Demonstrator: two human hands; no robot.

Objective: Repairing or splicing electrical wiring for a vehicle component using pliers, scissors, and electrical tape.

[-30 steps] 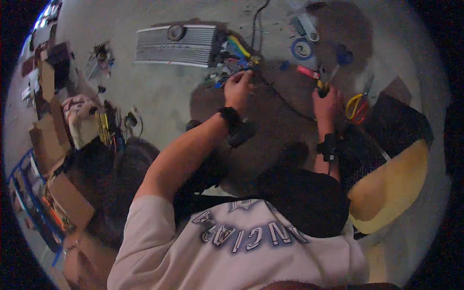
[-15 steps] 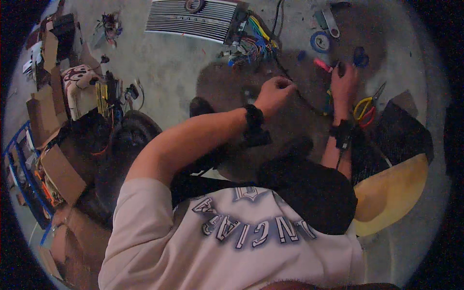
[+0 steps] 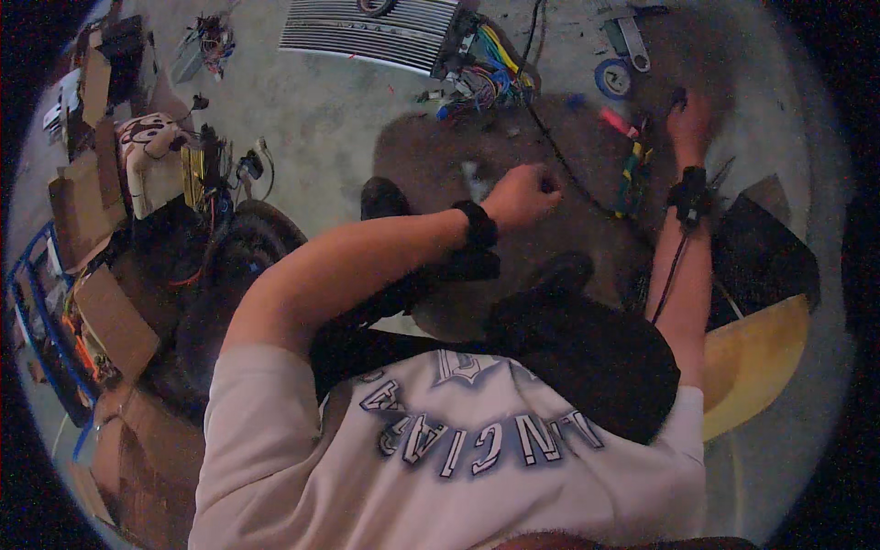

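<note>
My left hand (image 3: 524, 197) hovers over the dark patch of floor, fingers curled together; whatever they hold, if anything, is hidden. Farther right, my right hand (image 3: 691, 121) reaches to a small dark blue roll (image 3: 679, 97), its fingers closed around it, though the grip is partly blurred. Left of that hand lies a red-handled tool (image 3: 620, 123). Just below it is a green and yellow tool (image 3: 631, 179). A black cable (image 3: 570, 170) runs between my hands. Pointed blades (image 3: 723, 172) show beside my right wrist; their handles are hidden behind my forearm.
A ribbed metal panel (image 3: 367, 37) lies ahead, with a colourful wire bundle (image 3: 495, 78) at its right end. Nearby are a blue-rimmed roll (image 3: 612, 80) and a grey metal tool (image 3: 633, 44). Cardboard boxes (image 3: 115, 316) line the left; a yellowish sheet (image 3: 756, 357) lies right.
My right hand has left the red-handled tool and moved right to the dark blue roll. My left hand has shifted slightly down. The handles of the blades are now covered by my forearm.
</note>
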